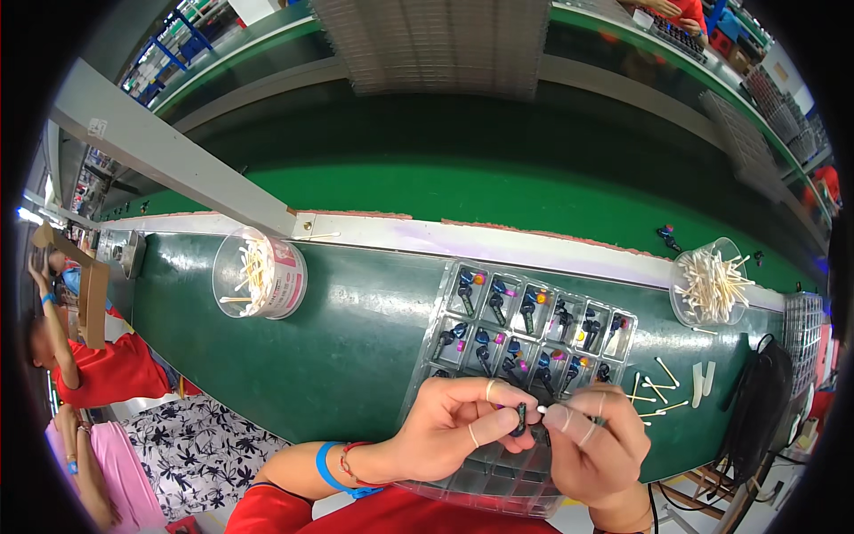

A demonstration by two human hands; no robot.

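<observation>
My left hand [467, 416] pinches a small dark earbud [520, 420] between thumb and fingertips. Close beside it, my right hand [598, 436] grips a cotton swab [541, 409], whose white tip points at the earbud; the rest of the swab is hidden by the fingers. I cannot tell whether the tip touches the earbud. Under both hands lies a clear plastic tray [453, 307] divided into compartments. Its far rows hold several dark earbuds [528, 310] with orange or magenta tips, while the near compartments are partly covered by my hands.
A tub of cotton swabs [289, 283] stands at left, another swab tub [680, 298] at right. Loose swabs [654, 388] and pale strips [708, 378] lie right of the tray, near a black bag [761, 400]. Beyond a white ledge [382, 234] runs a green belt [427, 191]. Other people sit at left.
</observation>
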